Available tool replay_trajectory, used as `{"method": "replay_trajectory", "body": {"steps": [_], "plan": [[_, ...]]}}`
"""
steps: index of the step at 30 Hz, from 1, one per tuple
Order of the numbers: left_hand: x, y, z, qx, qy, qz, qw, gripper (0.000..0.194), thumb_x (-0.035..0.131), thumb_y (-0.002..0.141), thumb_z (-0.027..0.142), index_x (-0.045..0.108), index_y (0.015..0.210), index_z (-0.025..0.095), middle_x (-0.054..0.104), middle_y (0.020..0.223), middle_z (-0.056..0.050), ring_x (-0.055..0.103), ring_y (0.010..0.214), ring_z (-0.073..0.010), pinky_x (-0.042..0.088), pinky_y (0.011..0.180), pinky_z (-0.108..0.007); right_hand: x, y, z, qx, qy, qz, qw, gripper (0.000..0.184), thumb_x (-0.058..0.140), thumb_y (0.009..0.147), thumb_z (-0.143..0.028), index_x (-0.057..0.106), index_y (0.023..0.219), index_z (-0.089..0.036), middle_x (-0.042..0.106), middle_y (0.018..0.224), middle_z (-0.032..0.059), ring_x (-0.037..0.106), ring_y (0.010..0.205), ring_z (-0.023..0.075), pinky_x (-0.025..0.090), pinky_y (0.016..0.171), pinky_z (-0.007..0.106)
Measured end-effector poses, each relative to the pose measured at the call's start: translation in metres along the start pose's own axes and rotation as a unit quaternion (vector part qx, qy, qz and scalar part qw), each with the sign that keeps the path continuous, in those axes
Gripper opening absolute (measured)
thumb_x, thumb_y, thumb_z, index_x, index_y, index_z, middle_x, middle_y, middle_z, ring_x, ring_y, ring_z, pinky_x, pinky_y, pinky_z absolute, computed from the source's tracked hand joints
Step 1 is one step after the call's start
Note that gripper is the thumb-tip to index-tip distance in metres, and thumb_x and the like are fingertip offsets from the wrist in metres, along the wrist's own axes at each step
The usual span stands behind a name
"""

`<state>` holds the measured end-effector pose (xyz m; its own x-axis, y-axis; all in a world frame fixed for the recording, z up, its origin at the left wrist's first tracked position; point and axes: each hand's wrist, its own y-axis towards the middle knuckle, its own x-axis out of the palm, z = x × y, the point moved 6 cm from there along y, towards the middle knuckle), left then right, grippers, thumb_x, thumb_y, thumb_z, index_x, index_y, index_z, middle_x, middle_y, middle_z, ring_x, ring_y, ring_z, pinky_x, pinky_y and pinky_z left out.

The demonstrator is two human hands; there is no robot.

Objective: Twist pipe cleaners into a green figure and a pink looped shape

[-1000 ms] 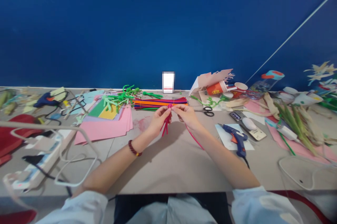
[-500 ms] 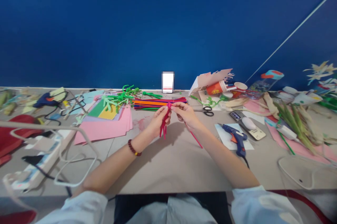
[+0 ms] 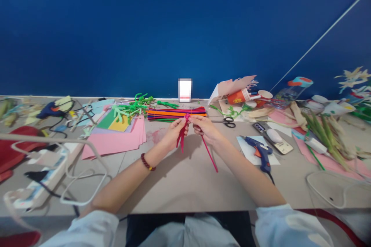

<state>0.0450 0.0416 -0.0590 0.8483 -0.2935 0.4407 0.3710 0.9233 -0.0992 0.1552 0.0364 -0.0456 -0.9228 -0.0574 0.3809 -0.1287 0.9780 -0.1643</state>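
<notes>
Over the middle of the table, my left hand [image 3: 175,132] is closed around a bunch of magenta pipe cleaners [image 3: 182,138], gathered in a knot at the top with loose ends hanging below. My right hand [image 3: 204,127] pinches a single magenta pipe cleaner [image 3: 210,154] close to that knot. Its long free end slants down under my right palm. Just behind both hands lies a bundle of pipe cleaners [image 3: 165,114] in orange, purple, red and green. Black-handled scissors [image 3: 228,122] rest to the right of it, with their blades partly covered.
Pink paper sheets [image 3: 113,141] and green pipe-cleaner pieces [image 3: 130,108] lie at left, beside a white power strip [image 3: 49,179] with cords. On the right are a blue glue gun [image 3: 261,152], a phone [image 3: 274,138] and paper cups [image 3: 239,96]. A lit screen [image 3: 185,90] stands against the blue wall.
The free end of the pipe cleaner in my right hand has swung left and now hangs more steeply. Both hands stay together in nearly the same place.
</notes>
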Motion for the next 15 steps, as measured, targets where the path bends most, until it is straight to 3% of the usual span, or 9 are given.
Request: {"method": "replay_trajectory", "body": {"steps": [4,9,12,15], "plan": [[-0.001,-0.001,0.010,0.089,0.085,0.012,0.992,0.033,0.070,0.072,0.043,0.056,0.087,0.017,0.055,0.067,0.002,0.051,0.052,-0.0076,0.042,0.050,-0.020,-0.003,0.000,-0.002,-0.024,-0.018,0.037,0.999,0.034,0.080,0.056,-0.040,0.062,0.073,-0.016,0.035,0.045,-0.0093,0.021,0.038,0.0028,0.009,0.040,0.021],[-0.004,-0.002,0.014,0.135,0.141,0.031,0.980,0.030,0.067,0.075,0.043,0.059,0.083,0.016,0.056,0.067,0.001,0.051,0.052,-0.0075,0.043,0.051,-0.021,-0.001,-0.005,-0.005,-0.053,-0.049,0.044,0.996,0.033,0.078,0.058,-0.042,0.064,0.075,-0.016,0.044,0.052,-0.0065,0.022,0.038,0.0023,0.009,0.040,0.022],[-0.003,-0.003,0.014,0.137,0.143,0.031,0.980,0.030,0.064,0.077,0.045,0.060,0.082,0.016,0.055,0.064,0.001,0.050,0.051,-0.0077,0.042,0.050,-0.021,0.000,-0.006,-0.006,-0.063,-0.056,0.051,0.995,0.033,0.076,0.060,-0.042,0.064,0.076,-0.017,0.045,0.052,-0.0060,0.023,0.038,0.0028,0.010,0.040,0.022],[0.000,-0.005,0.012,0.099,0.111,0.022,0.989,0.030,0.065,0.076,0.045,0.059,0.076,0.015,0.054,0.061,0.002,0.049,0.049,-0.0074,0.041,0.049,-0.021,0.001,-0.006,-0.008,-0.073,-0.055,0.052,0.994,0.030,0.075,0.060,-0.040,0.063,0.074,-0.017,0.047,0.051,-0.0057,0.024,0.038,0.0033,0.011,0.040,0.022]]}}
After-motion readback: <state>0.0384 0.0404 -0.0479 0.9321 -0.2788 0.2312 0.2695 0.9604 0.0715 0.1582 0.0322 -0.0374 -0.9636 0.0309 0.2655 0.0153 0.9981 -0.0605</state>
